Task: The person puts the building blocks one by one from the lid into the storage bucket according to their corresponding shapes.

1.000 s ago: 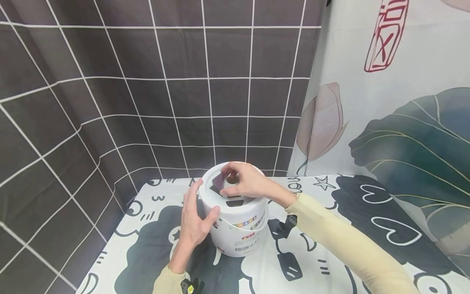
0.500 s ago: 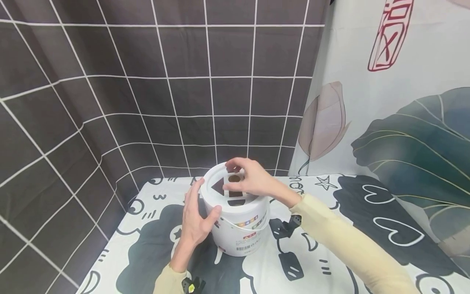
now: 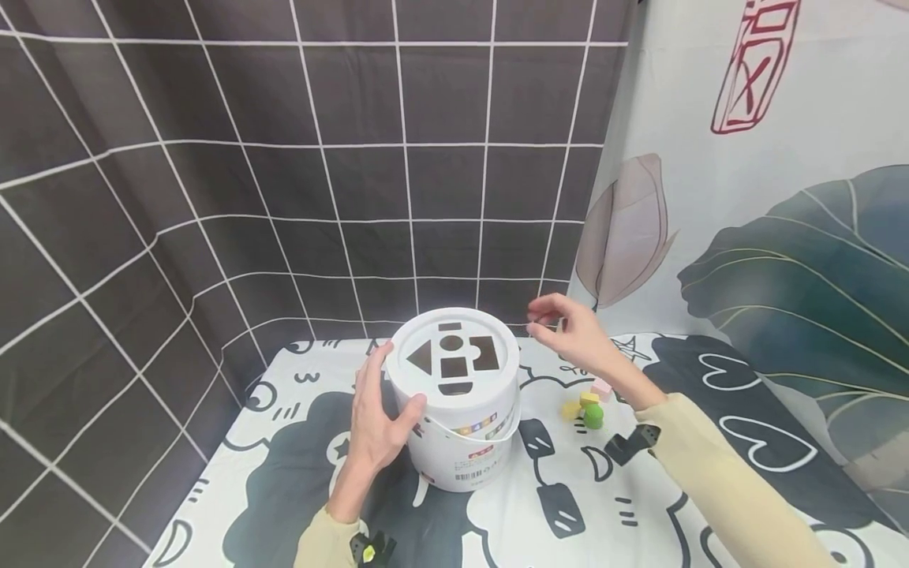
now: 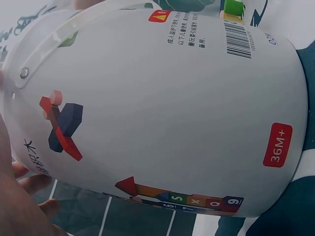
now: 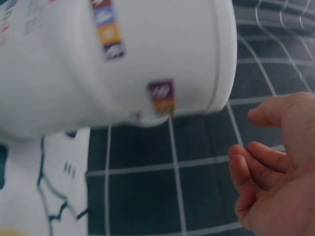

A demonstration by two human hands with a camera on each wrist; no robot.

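Note:
A white bucket point(image 3: 465, 450) with a carrying handle stands upright on the cloth. Cutouts of various shapes, among them a triangle, a circle and rectangles, pierce its white lid point(image 3: 405, 335). My left hand point(image 3: 376, 414) rests against the bucket's left side, fingers extended up to the rim and thumb near the front edge. Off to the right of the lid, my right hand point(image 3: 571, 335) is raised with loosely bent fingers and nothing in them. In the right wrist view, the fingers point(image 5: 268, 164) appear beside the blurred bucket, apart from it.
Small toy blocks lie on the cloth right of the bucket: a green block point(image 3: 592, 416), yellow blocks point(image 3: 570, 409) and a pink block point(image 3: 601, 388). A dark gridded curtain point(image 3: 362, 181) hangs behind, with a leaf-patterned curtain point(image 3: 639, 87) at the right.
A dark purple block was pinched at the lid's triangular hole; it has gone from view there. The right hand has drawn back to the right, uncovering the blocks. The left hand stays put.

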